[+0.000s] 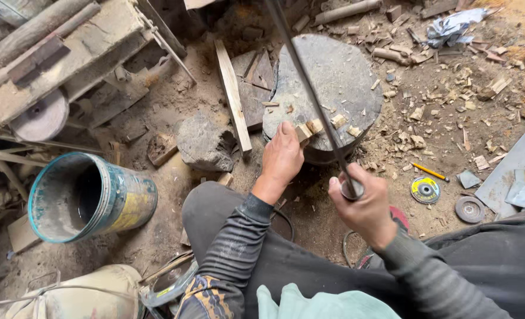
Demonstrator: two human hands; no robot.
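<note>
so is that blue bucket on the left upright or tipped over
Tipped over. The blue bucket lies on its side on the dirt floor, its round mouth facing left, the inside wall grey and nothing visibly in it.

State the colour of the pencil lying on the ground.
Yellow, the pencil beside the grinding disc, head view.

Soft, even daylight, faint shadows, no glare; sharp centre, slight wide-angle bending at the edges.
</note>
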